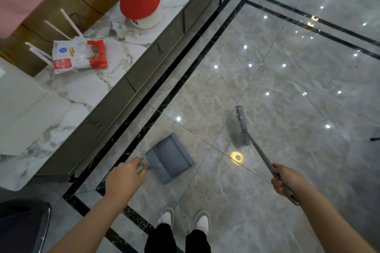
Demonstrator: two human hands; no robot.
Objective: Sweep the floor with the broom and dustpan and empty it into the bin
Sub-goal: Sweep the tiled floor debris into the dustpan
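Grey broom (pixel 242 127) at centre right of the frame: its handle runs from the right hand (pixel 284 178) at lower right up-left to the head, whose long axis runs up the frame, bristles on the floor (pixel 287 88). Grey dustpan (pixel 171 157) at lower centre — mouth toward lower right, handle curled in the left hand (pixel 125 178). Both fists closed. The packet (pixel 80 55) on the cabinet (pixel 144 72), upper left, bears unreadable writing.
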